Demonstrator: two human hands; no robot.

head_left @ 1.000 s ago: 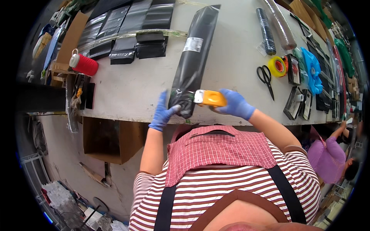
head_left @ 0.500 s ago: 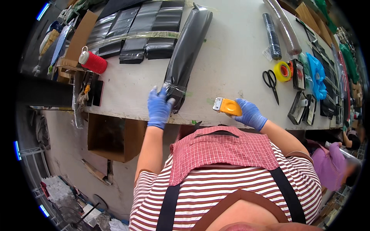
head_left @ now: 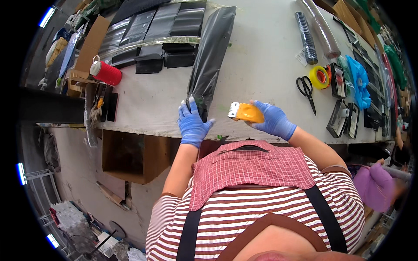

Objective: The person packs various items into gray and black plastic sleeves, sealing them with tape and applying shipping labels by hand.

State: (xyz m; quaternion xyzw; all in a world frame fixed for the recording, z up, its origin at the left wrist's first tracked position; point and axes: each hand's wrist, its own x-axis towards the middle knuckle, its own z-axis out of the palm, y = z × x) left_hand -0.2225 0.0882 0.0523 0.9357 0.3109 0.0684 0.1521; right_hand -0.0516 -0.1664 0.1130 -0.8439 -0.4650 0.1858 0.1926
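Note:
A long black plastic-wrapped bundle [head_left: 212, 52] lies aslant on the table, its near end close to the front edge. My left hand [head_left: 193, 124], in a blue glove with pale fingertips, rests at that end with fingers spread. Its fingertips touch the black wrapping. In my gloved right hand [head_left: 275, 119] is a yellow-orange tape dispenser [head_left: 250, 113], gripped from its right side. The white-and-metal head of the dispenser points left toward the bundle, with a gap between them.
Flat black packs [head_left: 159, 26] bound by clear tape lie at the far left, near a red bottle [head_left: 106, 73]. Black scissors [head_left: 307, 93], a yellow tape roll [head_left: 319, 77] and plastic-wrapped rolls [head_left: 306, 39] lie to the right. A cardboard box [head_left: 152, 161] stands below the table's front edge.
My left hand has shifted right and its fingers have spread more. My right hand has brought the tape dispenser left and slightly farther from me. The bundle's near end sits slightly farther away.

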